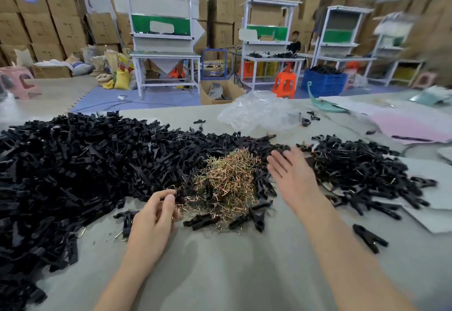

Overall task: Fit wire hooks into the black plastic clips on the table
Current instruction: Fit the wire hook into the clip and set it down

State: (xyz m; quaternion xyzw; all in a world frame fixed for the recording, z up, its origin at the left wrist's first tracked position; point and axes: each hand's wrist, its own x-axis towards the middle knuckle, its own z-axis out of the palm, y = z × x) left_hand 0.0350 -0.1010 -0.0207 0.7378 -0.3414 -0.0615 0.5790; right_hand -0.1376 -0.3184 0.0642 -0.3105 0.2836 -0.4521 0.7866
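Clips point(73, 159): black plastic, semi-matt, heaped. Wire hooks point(230, 176): thin metal, coppery and brassy, shiny. Table point(232, 274): grey, matt, smooth cover. Bag point(256, 112): clear plastic film, glossy, crumpled. Boxes point(49, 24): brown cardboard, matt. Stool point(285, 85): orange plastic, glossy.

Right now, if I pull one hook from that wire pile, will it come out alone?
Probably not: the wire hooks lie tangled in a heap, so neighbours would likely snag and drag along. Each looks thin and light, probably springy rather than floppy.
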